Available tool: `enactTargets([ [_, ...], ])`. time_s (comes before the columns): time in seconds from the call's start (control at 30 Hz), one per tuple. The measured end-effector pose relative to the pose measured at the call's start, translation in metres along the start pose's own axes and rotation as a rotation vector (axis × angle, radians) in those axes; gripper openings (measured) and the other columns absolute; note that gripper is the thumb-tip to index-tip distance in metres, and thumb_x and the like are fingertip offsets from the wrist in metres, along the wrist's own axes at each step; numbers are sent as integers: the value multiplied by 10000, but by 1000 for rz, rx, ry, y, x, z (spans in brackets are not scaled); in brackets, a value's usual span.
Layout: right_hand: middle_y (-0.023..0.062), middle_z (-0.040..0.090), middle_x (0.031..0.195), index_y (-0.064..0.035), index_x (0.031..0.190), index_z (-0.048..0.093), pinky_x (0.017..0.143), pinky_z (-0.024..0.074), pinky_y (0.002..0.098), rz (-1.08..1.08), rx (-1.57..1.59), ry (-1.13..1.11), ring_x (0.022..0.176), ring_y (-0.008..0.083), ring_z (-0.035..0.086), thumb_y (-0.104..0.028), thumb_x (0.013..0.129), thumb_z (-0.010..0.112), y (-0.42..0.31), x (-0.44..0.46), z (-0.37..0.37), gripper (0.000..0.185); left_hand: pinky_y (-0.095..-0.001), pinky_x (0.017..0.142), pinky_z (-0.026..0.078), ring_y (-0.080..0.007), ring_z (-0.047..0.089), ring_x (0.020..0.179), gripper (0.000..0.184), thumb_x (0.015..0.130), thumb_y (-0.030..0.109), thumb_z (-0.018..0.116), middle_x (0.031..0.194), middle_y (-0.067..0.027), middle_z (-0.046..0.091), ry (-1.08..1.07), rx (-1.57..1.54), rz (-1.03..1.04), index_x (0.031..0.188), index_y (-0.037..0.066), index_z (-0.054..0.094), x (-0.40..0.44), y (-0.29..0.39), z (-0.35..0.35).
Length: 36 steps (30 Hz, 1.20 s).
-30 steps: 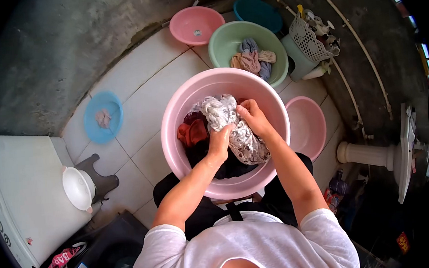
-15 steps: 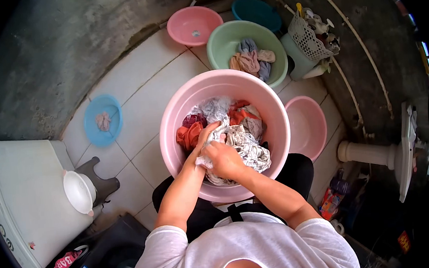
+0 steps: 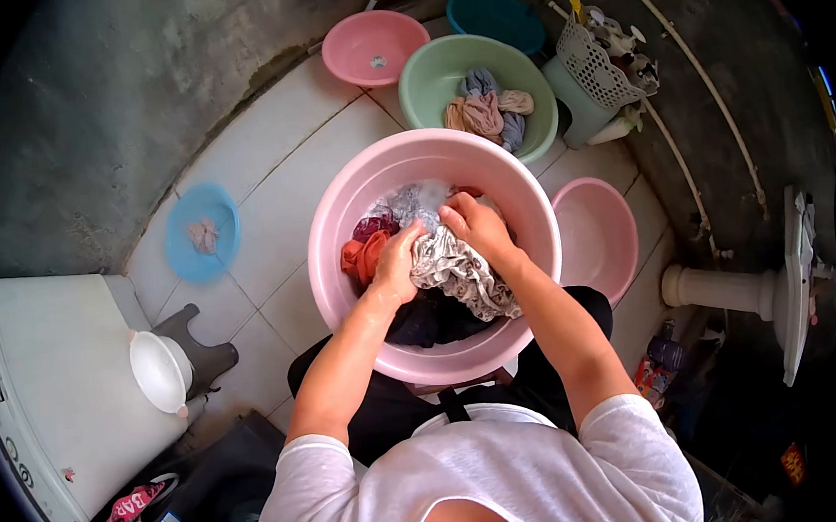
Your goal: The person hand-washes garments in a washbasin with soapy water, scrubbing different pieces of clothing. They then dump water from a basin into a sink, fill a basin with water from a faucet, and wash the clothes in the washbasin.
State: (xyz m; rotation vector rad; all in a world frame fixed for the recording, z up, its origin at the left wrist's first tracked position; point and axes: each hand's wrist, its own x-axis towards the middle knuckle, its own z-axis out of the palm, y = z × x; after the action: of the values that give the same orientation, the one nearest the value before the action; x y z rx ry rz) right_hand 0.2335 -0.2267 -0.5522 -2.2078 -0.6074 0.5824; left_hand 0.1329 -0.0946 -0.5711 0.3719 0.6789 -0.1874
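Note:
A large pink tub [image 3: 339, 213] stands between my knees with wet clothes in it. My left hand [image 3: 400, 263] grips the left side of a white patterned garment [image 3: 460, 275], its fingers curled on the cloth. On the upper right, my right hand [image 3: 475, 223] is closed on the same garment, which hangs bunched between both hands and trails toward the tub's lower right. Left of my left hand lies an orange-red cloth [image 3: 364, 256] with a dark red one [image 3: 374, 227] behind it. Dark cloth [image 3: 432, 320] shows beneath. Foamy water or pale fabric lies beyond my hands.
Behind the tub is a green basin [image 3: 425, 86] holding several garments. Pink [image 3: 350, 47] and teal [image 3: 493, 23] basins sit farther back. A blue basin [image 3: 201, 203] with a small cloth is left; another pink basin [image 3: 596, 239] is right. A white washing machine [image 3: 66, 363] stands left.
My hands have moved apart and upward from their crossed position, spreading the patterned garment between them. Dark cloth now shows at the tub's near side.

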Motion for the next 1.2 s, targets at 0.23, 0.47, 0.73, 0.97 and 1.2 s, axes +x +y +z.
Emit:
enactTargets([
  [0.23, 123, 624, 917, -92, 986, 617, 763, 444, 380, -410, -392, -359, 858, 307, 583, -437, 677, 680, -42, -30, -87, 468, -240, 735, 429, -85, 536, 802, 223, 786, 179, 607, 836, -29, 601, -200, 1351, 292, 925, 4, 605, -61, 80, 34],
  [0.47, 145, 612, 849, -75, 939, 627, 731, 450, 361, -296, -497, -226, 831, 276, 591, -263, 669, 688, -59, -49, -135, 335, -213, 711, 409, -64, 510, 770, 205, 769, 168, 606, 807, 1, 580, -201, 1484, 566, 912, 21, 604, -130, 120, 107],
  [0.73, -17, 584, 771, -9, 856, 594, 668, 426, 215, -504, 260, 22, 723, 51, 511, -69, 746, 637, -178, -69, -196, 133, -286, 767, 425, -156, 541, 866, 483, 702, 179, 617, 939, -65, 584, -154, 2051, 823, 1148, 39, 497, -186, 147, 140],
  [0.97, 165, 622, 848, -32, 1008, 572, 732, 454, 342, -556, 36, 100, 809, 290, 604, -276, 759, 619, -176, -92, -175, 352, -305, 729, 426, -210, 524, 801, 189, 712, 99, 562, 858, -87, 529, -36, 2115, 1164, 893, 57, 593, -185, 143, 153],
  [1.2, 198, 610, 779, -20, 872, 591, 726, 451, 402, -306, -448, -214, 770, 354, 580, -260, 642, 689, -42, -99, -105, 347, -336, 718, 420, -251, 505, 776, 156, 716, 105, 527, 825, -109, 502, 74, 1862, 1372, 852, 56, 588, -167, 123, 136],
])
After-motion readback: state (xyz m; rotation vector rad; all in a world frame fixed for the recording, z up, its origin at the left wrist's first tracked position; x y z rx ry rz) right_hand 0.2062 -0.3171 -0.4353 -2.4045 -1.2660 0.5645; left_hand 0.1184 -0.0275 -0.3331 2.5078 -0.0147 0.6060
